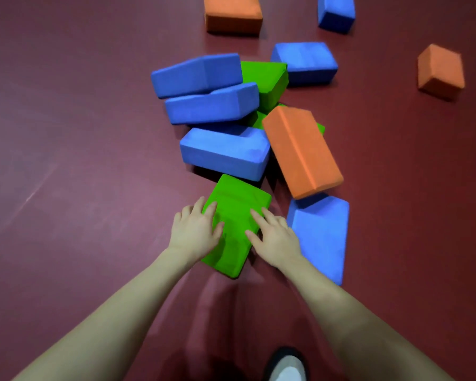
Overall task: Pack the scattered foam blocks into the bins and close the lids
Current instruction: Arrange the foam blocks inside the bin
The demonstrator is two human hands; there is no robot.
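A green foam block [237, 213] lies on the dark red floor just in front of me, at the near end of a pile. My left hand [197, 229] holds its left edge with the thumb on top. My right hand [275, 237] holds its right edge, thumb and forefinger on the top face. Behind it are several blue blocks [226, 152], a tilted orange block [300, 149] and another green block [267, 78]. A blue block [322, 235] stands right of my right hand. No bin or lid is in view.
Loose blocks lie farther off: an orange one [232, 13] at the top middle, a blue one [337, 12] at the top right, an orange one [441, 71] at the far right. My shoe [286, 367] shows at the bottom edge. Bare floor [66, 160] stretches to the left.
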